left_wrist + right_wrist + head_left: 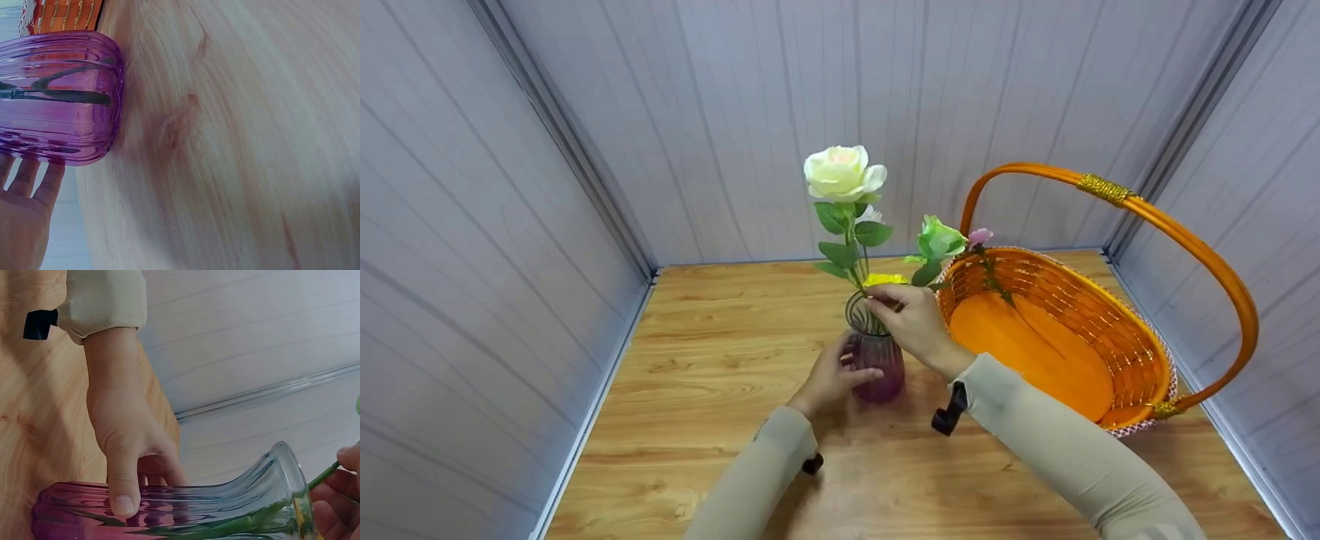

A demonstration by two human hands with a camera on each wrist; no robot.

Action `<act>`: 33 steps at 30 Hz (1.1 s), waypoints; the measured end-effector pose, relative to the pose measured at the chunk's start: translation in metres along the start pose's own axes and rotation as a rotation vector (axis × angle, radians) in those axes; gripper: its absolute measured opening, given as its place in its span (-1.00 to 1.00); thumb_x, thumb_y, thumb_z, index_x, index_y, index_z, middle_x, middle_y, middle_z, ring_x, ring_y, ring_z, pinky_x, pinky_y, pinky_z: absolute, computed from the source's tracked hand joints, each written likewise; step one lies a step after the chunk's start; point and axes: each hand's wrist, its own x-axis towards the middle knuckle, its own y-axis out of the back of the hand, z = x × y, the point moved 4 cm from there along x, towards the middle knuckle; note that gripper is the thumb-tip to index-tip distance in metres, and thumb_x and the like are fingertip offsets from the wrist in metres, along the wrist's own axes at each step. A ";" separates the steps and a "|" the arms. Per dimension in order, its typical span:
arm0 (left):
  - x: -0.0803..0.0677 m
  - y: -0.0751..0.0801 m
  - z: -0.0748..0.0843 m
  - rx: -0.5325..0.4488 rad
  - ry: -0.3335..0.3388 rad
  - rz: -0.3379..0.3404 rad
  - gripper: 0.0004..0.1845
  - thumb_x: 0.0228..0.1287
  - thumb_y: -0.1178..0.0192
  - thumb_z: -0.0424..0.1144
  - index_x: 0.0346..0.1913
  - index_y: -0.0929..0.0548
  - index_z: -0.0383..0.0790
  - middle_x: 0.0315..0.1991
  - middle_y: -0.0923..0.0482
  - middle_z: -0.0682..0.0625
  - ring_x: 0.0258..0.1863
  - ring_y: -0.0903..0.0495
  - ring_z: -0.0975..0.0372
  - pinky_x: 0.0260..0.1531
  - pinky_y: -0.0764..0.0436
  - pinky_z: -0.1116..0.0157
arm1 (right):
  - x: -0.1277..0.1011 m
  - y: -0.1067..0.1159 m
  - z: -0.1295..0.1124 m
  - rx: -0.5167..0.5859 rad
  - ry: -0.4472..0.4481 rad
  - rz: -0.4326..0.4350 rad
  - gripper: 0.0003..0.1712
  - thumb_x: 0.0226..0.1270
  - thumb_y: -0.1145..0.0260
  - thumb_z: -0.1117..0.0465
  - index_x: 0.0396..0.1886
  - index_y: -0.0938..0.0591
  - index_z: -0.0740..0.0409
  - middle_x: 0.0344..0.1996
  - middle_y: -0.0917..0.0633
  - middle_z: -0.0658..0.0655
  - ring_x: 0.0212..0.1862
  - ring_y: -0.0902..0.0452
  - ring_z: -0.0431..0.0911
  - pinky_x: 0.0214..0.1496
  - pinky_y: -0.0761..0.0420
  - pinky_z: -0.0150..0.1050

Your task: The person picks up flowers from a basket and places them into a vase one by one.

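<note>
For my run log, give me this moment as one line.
left hand grips purple vase | right hand pinches flower stems at rim | white rose in vase | orange basket alongside

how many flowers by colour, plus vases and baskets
white flower: 1
green flower: 1
yellow flower: 1
pink flower: 1
vase: 1
basket: 1
total: 6
</note>
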 end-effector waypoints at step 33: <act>-0.002 0.000 -0.002 -0.035 0.046 -0.018 -0.09 0.28 -0.60 0.02 0.63 -0.38 0.14 0.48 -0.53 -0.04 0.49 -0.52 -0.04 0.47 -0.60 -0.12 | -0.017 0.031 0.015 0.005 -0.026 0.085 -0.72 0.32 -0.62 0.30 -0.02 -0.84 0.31 -0.23 -0.88 0.20 -0.31 -0.71 -0.11 -0.23 -0.71 -0.48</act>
